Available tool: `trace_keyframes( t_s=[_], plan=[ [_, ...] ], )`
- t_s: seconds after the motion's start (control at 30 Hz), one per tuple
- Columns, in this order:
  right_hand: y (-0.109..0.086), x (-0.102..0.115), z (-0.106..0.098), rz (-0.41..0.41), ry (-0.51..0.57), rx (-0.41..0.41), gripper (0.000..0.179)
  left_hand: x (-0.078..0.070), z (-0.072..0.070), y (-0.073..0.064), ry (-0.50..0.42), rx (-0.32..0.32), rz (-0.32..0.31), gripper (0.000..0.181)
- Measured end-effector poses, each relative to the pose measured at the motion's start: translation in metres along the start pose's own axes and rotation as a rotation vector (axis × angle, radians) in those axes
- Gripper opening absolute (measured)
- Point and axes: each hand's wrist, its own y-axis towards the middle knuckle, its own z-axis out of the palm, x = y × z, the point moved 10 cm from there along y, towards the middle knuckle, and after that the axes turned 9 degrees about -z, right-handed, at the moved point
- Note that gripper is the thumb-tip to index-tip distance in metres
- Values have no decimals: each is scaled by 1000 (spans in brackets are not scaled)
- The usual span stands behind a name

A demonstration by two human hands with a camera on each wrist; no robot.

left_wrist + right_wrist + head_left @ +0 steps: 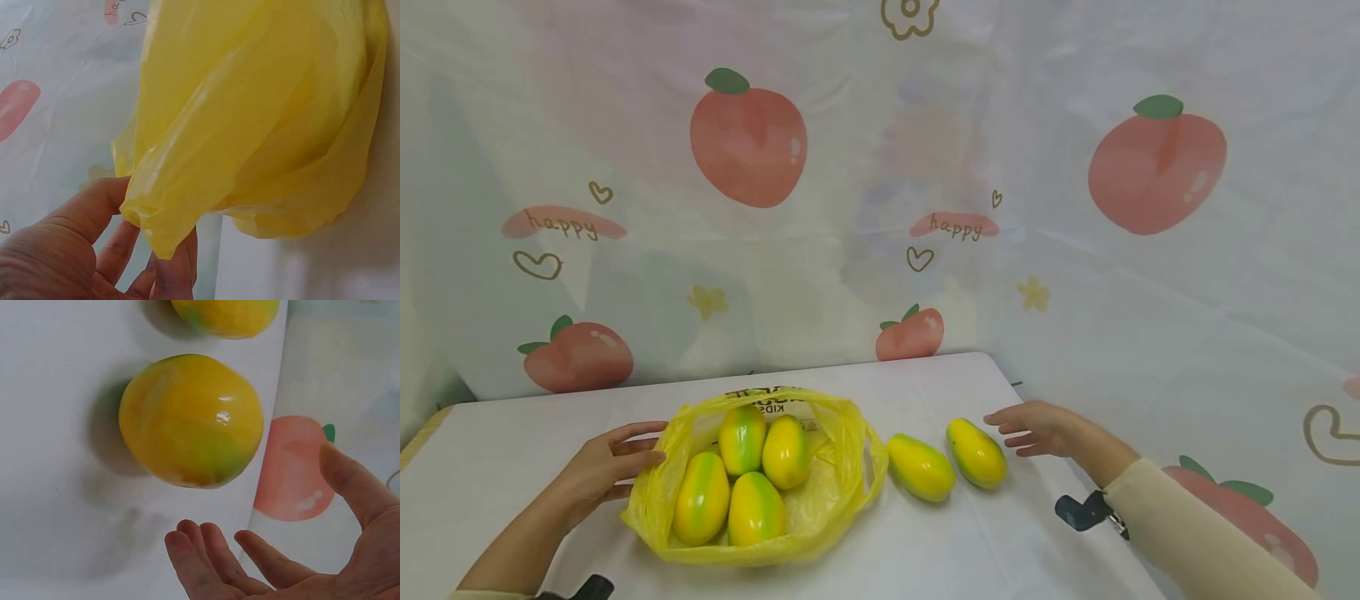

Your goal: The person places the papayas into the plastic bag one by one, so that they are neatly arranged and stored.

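Note:
A yellow plastic bag [820, 533] lies with its mouth spread wide, and several glossy yellow-green papayas [702, 500] are inside. My left hand [606, 467] pinches the bag's left edge between thumb and fingers; the left wrist view shows the gathered corner of the bag [165, 219] in that grip. To the bag's right, one papaya [921, 468] lies on the table close to its rim. Another papaya [976, 454] lies just beyond, nearest my right hand [1033, 427]. That hand is held beside it with fingers extended and nothing in them, a gap showing in the right wrist view.
A white-covered table [925, 550] carries everything, its right edge running under my right forearm. Behind it hangs a pale cloth [842, 167] printed with red fruit, hearts and flowers. Dark wrist camera mounts [1082, 510] sit on both arms.

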Motion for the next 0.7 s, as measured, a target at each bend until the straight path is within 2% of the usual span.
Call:
trace_keyframes(
  t_s=[0.3,0.7],
  plan=[
    [8,-19,11,-18,27,10,79,-2,0,0,12,3,12,79],
    [12,-32,21,-12,90,3,70,0,-1,1,1,-2,-1,78]
  ],
)
